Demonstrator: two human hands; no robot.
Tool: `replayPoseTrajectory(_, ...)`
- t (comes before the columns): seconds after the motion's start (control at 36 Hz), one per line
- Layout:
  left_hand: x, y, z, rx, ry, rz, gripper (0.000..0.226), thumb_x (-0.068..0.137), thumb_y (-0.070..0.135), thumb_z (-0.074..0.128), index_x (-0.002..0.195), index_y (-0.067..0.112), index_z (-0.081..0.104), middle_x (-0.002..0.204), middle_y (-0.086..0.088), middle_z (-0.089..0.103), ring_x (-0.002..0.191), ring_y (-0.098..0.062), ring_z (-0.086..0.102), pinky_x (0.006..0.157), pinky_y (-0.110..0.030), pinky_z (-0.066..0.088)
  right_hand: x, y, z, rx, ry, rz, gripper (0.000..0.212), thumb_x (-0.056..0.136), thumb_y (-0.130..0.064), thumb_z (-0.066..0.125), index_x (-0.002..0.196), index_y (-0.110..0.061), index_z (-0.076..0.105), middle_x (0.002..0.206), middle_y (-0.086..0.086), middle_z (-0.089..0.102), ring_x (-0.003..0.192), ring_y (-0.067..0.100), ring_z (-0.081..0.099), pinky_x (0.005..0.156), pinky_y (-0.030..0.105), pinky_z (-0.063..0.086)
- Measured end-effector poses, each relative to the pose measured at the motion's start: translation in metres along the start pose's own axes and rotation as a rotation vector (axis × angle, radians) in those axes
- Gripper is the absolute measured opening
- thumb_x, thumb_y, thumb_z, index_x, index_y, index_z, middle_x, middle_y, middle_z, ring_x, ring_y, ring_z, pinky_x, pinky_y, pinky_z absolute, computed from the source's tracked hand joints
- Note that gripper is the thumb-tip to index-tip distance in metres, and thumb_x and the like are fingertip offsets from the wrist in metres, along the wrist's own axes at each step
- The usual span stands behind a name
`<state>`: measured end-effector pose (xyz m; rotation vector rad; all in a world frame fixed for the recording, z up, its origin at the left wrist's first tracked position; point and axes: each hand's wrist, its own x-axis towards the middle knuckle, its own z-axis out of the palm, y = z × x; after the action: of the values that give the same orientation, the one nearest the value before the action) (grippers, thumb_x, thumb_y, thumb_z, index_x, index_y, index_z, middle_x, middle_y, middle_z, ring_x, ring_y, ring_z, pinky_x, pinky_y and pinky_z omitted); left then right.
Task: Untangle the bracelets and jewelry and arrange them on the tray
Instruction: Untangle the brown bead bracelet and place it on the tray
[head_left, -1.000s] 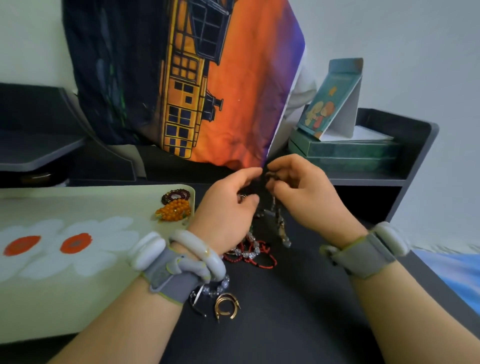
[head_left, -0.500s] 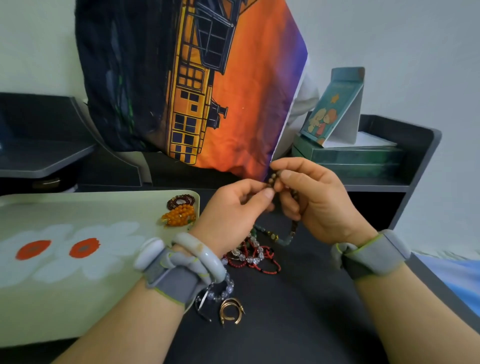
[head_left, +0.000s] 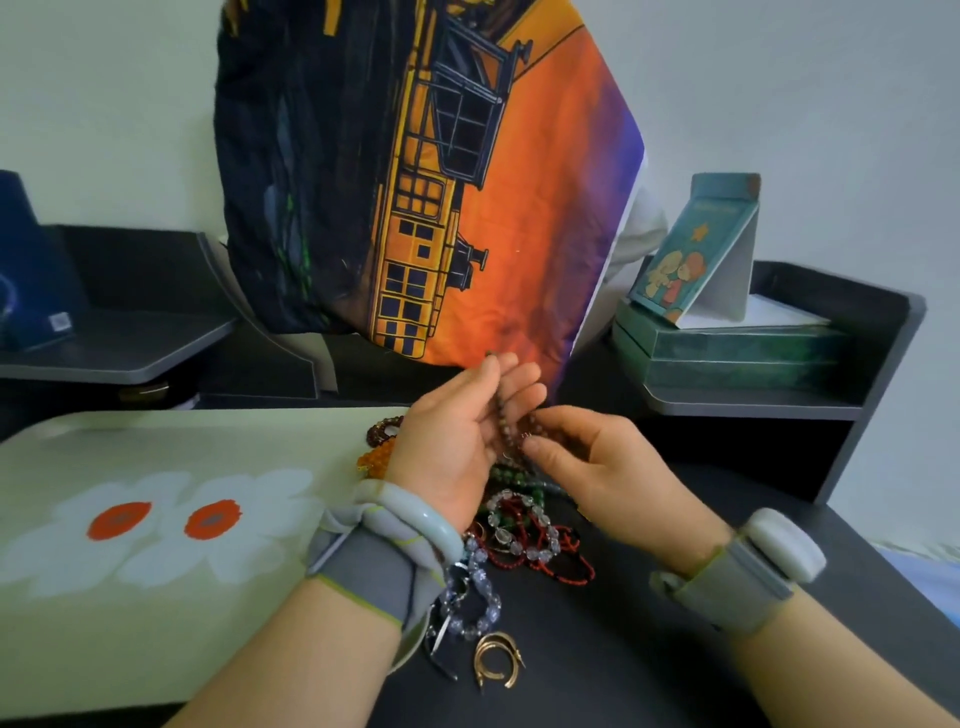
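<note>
Grip of left hand (head_left: 457, 441) and right hand (head_left: 587, 467) pinching one dark beaded strand (head_left: 506, 431) above the tangled jewelry pile (head_left: 524, 535) on the black desk (head_left: 623, 649), beside the flowered tray (head_left: 156, 519) bearing orange beads (head_left: 376, 458).

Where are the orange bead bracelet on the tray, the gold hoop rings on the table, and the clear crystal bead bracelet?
orange bead bracelet (head_left: 375, 458), head view, visible bead cluster
gold hoop rings (head_left: 496, 662), head view, middle of the hoops
clear crystal bead bracelet (head_left: 480, 597), head view, right side of loop
</note>
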<state>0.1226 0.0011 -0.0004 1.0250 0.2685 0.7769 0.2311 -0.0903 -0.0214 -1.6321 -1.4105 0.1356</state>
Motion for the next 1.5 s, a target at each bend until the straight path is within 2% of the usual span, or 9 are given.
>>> replayPoseTrajectory(0.19, -0.002, -0.013, 0.001, 0.483, 0.1, 0.122, 0.018, 0.092, 0.024, 0.053, 0.087, 0.023, 0.07, 0.086, 0.002, 0.075, 0.081, -0.008, 0.07, 0.07, -0.018, 0.052, -0.003, -0.002, -0.001, 0.044, -0.104, -0.021, 0.01, 0.085, -0.019, 0.067, 0.076, -0.018, 0.064, 0.061, -0.011, 0.058, 0.055, -0.001, 0.047, 0.057, 0.018, 0.042)
replayPoseTrajectory(0.36, -0.004, -0.016, -0.002, 0.825, 0.053, 0.092, 0.035, 0.091, 0.037, 0.051, 0.082, 0.01, 0.072, 0.087, -0.011, 0.073, 0.09, -0.022, 0.067, 0.087, -0.041, 0.05, -0.003, -0.009, -0.008, 0.22, -0.083, 0.011, 0.01, 0.082, -0.017, 0.069, 0.075, -0.011, 0.065, 0.067, 0.007, 0.067, 0.059, 0.005, 0.054, 0.056, 0.02, 0.044)
replayPoseTrajectory(0.5, -0.008, -0.013, 0.004, 0.765, 0.03, 0.034, 0.046, 0.094, 0.036, 0.044, 0.062, 0.011, 0.065, 0.05, 0.001, 0.061, 0.048, -0.012, 0.053, 0.063, -0.029, 0.046, -0.003, -0.016, -0.014, 0.391, -0.068, 0.014, 0.01, 0.081, -0.002, 0.066, 0.078, 0.003, 0.058, 0.056, 0.002, 0.065, 0.045, 0.001, 0.056, 0.047, 0.009, 0.04)
replayPoseTrajectory(0.58, -0.007, -0.013, 0.004, 0.729, 0.057, -0.013, 0.06, 0.093, 0.046, 0.039, 0.044, 0.019, 0.06, 0.045, 0.001, 0.057, 0.043, -0.013, 0.049, 0.06, -0.029, 0.042, -0.001, -0.015, -0.014, 0.429, -0.028, 0.027, 0.011, 0.078, -0.003, 0.068, 0.079, 0.002, 0.058, 0.053, -0.002, 0.063, 0.043, 0.0, 0.054, 0.045, 0.009, 0.039)
replayPoseTrajectory(0.75, -0.005, -0.008, 0.002, 0.443, 0.006, -0.243, 0.06, 0.078, 0.069, 0.048, 0.051, 0.016, 0.052, 0.042, 0.003, 0.043, 0.038, -0.011, 0.035, 0.045, -0.022, 0.028, 0.001, -0.011, -0.014, 0.472, 0.023, 0.087, 0.021, 0.068, -0.025, 0.07, 0.083, -0.01, 0.065, 0.057, 0.001, 0.054, 0.04, 0.006, 0.04, 0.04, 0.016, 0.034)
replayPoseTrajectory(0.97, -0.004, 0.001, 0.001, -0.156, -0.101, -0.291, 0.035, 0.073, 0.047, 0.062, 0.058, 0.019, 0.047, 0.042, 0.008, 0.036, 0.037, -0.005, 0.031, 0.065, -0.025, 0.04, 0.0, -0.011, -0.008, 0.425, 0.009, 0.051, 0.014, 0.082, -0.019, 0.06, 0.09, -0.012, 0.068, 0.051, -0.007, 0.053, 0.044, 0.008, 0.039, 0.043, 0.018, 0.031)
replayPoseTrajectory(1.17, -0.005, 0.005, -0.002, -0.256, -0.181, -0.17, 0.021, 0.083, 0.016, 0.05, 0.097, 0.014, 0.065, 0.086, 0.0, 0.071, 0.075, -0.01, 0.068, 0.076, -0.032, 0.046, -0.002, 0.0, -0.003, 0.061, -0.016, -0.033, 0.023, 0.09, -0.016, 0.06, 0.102, -0.035, 0.061, 0.082, -0.01, 0.069, 0.072, 0.001, 0.061, 0.068, 0.021, 0.051)
replayPoseTrajectory(1.28, -0.006, 0.003, -0.002, -0.15, -0.192, -0.074, 0.057, 0.077, -0.012, 0.026, 0.118, 0.012, 0.057, 0.113, -0.004, 0.068, 0.106, -0.013, 0.064, 0.091, -0.036, 0.046, -0.002, 0.0, 0.0, 0.073, -0.035, 0.01, 0.027, 0.09, -0.015, 0.059, 0.095, -0.041, 0.057, 0.069, -0.023, 0.065, 0.057, -0.002, 0.059, 0.057, 0.014, 0.045)
replayPoseTrajectory(1.5, -0.009, -0.004, 0.002, 0.159, -0.125, 0.054, 0.072, 0.07, -0.027, 0.022, 0.117, 0.017, 0.053, 0.121, -0.002, 0.062, 0.12, -0.014, 0.055, 0.102, -0.038, 0.042, -0.001, -0.002, -0.005, 0.2, -0.019, 0.096, 0.008, 0.085, -0.017, 0.066, 0.09, -0.024, 0.066, 0.06, 0.002, 0.057, 0.048, 0.015, 0.05, 0.048, 0.032, 0.046)
